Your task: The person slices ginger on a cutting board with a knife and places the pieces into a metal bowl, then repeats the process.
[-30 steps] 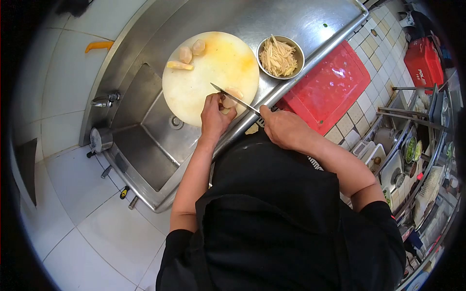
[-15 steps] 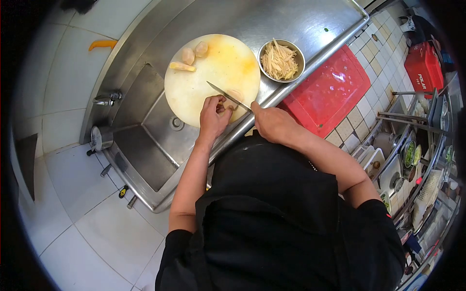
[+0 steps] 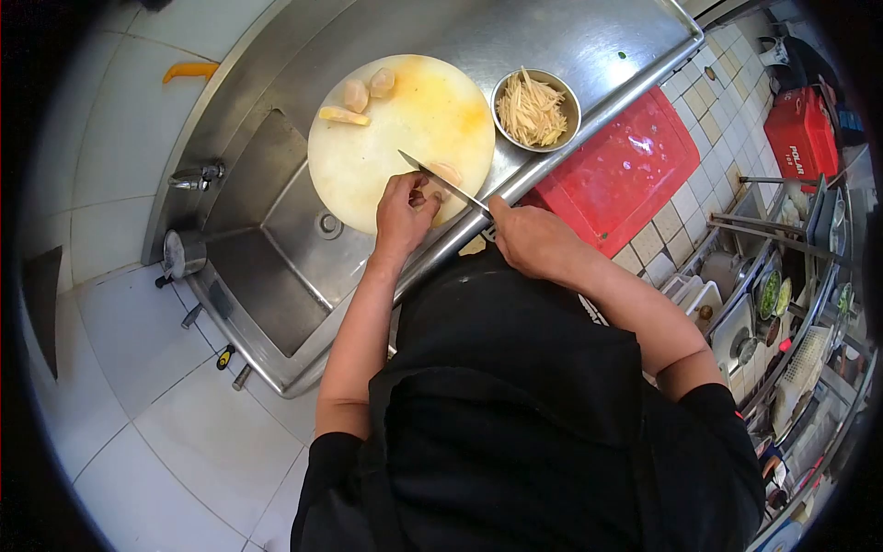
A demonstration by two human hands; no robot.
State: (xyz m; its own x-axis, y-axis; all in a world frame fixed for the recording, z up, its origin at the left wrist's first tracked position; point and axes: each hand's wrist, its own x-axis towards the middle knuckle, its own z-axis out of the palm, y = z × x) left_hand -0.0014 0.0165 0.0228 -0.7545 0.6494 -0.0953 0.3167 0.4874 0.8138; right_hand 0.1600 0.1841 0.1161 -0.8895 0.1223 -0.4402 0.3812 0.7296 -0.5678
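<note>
On the round white cutting board, my left hand has its fingers curled down on a pale piece that is mostly hidden; it looks like peeled ginger. My right hand grips a kitchen knife by its handle. The blade lies slantwise across the board, close to my left fingertips. Just beyond the blade is a pale cut piece. Two rounded peeled chunks and a longer yellowish piece rest at the board's far left. A metal bowl holds thin pale strips.
The board sits partly over a steel sink with a faucet at its left. A red plastic lid or bin is below the counter's right edge. Shelves with containers stand at the right, near a red cooler.
The knife and my right hand have shifted slightly to the right. My left hand stays curled on the piece. The whole view has shifted a little.
</note>
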